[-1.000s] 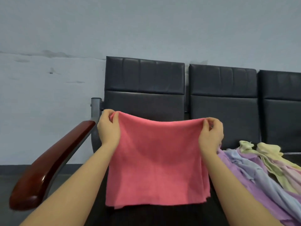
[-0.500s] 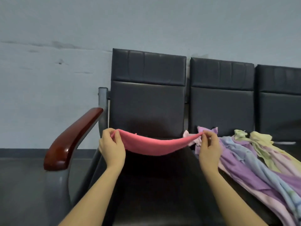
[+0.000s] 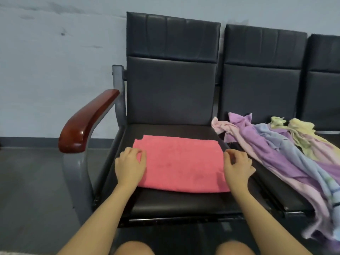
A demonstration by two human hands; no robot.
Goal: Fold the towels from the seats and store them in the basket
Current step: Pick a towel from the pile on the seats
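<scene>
Now that the pink towel (image 3: pixel 180 164), held up a second ago, lies flat on the left seat (image 3: pixel 165 205), left hand (image 3: pixel 131 166) and right hand (image 3: pixel 237 167) rest loosely curled at its edges, holding nothing; the next fold can begin.

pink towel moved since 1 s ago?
Yes. The pink towel went down: it hung in front of the backrest, and now lies flat on the seat.
</scene>
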